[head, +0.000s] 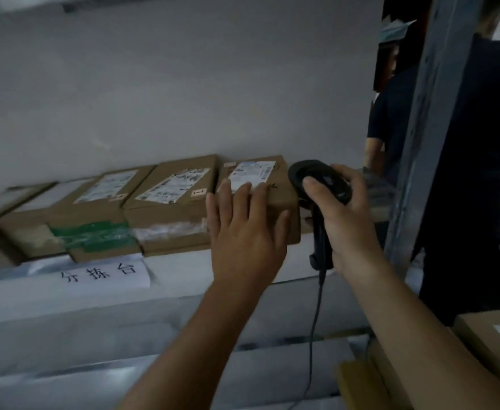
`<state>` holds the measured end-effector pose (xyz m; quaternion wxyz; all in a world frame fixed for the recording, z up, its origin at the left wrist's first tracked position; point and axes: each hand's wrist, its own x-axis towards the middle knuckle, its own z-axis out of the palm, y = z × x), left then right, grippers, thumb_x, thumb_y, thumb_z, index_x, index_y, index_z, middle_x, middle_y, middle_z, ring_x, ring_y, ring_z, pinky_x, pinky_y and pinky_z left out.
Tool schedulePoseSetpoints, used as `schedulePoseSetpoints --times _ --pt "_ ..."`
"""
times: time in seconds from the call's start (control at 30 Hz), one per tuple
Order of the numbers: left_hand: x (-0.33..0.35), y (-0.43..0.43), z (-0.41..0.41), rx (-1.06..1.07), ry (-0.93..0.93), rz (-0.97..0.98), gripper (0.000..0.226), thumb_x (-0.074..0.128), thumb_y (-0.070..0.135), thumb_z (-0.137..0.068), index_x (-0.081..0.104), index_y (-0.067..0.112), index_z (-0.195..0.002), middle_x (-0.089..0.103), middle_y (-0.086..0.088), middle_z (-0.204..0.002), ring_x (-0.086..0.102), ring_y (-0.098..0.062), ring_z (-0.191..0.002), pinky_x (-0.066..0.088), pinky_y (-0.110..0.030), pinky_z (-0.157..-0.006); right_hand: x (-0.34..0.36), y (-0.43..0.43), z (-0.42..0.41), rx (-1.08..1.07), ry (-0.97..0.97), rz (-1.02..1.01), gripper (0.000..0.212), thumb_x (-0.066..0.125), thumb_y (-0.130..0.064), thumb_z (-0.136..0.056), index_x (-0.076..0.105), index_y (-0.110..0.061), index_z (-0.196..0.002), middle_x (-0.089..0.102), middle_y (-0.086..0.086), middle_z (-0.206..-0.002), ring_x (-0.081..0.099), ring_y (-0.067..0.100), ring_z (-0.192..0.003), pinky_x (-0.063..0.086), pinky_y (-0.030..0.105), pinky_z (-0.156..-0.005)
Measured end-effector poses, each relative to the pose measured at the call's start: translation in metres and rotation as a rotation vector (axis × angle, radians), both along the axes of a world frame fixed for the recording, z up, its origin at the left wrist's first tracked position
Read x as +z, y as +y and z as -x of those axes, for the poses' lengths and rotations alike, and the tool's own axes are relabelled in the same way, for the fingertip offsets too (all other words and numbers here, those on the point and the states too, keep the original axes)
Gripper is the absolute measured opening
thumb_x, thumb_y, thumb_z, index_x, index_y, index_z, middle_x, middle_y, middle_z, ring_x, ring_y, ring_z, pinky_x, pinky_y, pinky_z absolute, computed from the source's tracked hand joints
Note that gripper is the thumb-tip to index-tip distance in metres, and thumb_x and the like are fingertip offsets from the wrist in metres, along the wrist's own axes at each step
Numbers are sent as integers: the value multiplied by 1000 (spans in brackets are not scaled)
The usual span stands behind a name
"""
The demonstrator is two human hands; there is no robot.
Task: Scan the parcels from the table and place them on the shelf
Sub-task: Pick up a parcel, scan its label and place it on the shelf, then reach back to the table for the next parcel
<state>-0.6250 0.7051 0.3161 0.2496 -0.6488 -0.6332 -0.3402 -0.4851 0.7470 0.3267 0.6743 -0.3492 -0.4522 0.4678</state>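
My left hand (242, 229), fingers straight, presses the parcel (282, 199); at three o'clock my right hand (346, 220) grips the scanner (316, 179), whose dangling cable (316, 315) could snag.

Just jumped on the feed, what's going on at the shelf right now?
A person is working at a white shelf that holds a row of cardboard parcels. Their left hand lies flat, fingers straight, on the rightmost parcel. Their right hand grips a black corded scanner just right of that parcel. More labelled parcels sit to its left. Another parcel lies at lower right, off the shelf.
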Motion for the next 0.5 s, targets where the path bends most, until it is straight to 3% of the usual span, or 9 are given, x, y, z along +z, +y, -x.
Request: schedulePoseSetpoints --times 0.1,0.2,0.27,0.33,0.4,0.5 --pt "4 12 5 27 20 86 69 42 58 -99 49 11 -151 52 -16 -150 30 -41 -151 7 -54 -128 -3 -9 -5 -38 -7 6 51 82 -30 -90 55 -30 -133 66 -4 -125 68 22 -117 60 40 -98" --pt "11 22 10 18 45 197 84 52 60 -94 32 11 -159 38 -19 -160 21 -42 -154 1 -54 -128 -9 -34 -9 -66 -32 33 38 82 -31 -91 58 -37 -121 69 -3 -119 72 31 -111 59 35 -75" --pt "15 24 11 -27 38 243 91 54 61 -95 20 12 -163 21 -20 -168 8 -41 -157 -6 -53 -127 -12 -56 -11 -122 -42 55 37 80 -31 -93 58 -37 -122 69 -2 -120 73 28 -108 57 33 -69" --pt "14 15 13 -106 6 202 90 58 57 -95 21 12 -163 16 -19 -170 5 -40 -158 -5 -53 -127 -16 -82 -14 -173 -50 81 40 79 -30 -94 58 -34 -128 70 2 -122 74 24 -101 58 34 -70" --pt "4 -7 13 -218 -44 120 83 59 54 -93 33 11 -160 28 -16 -167 14 -39 -157 2 -54 -129 -26 -111 -17 -240 -59 111 39 79 -32 -93 58 -36 -127 70 3 -122 73 22 -97 60 36 -73" --pt "-38 -51 7 -385 -193 160 79 43 61 -93 38 16 -158 32 -9 -166 15 -36 -157 -1 -49 -127 -58 -162 -20 -376 -60 193 50 81 -42 -85 59 -38 -130 68 -5 -123 71 20 -106 61 47 -91"
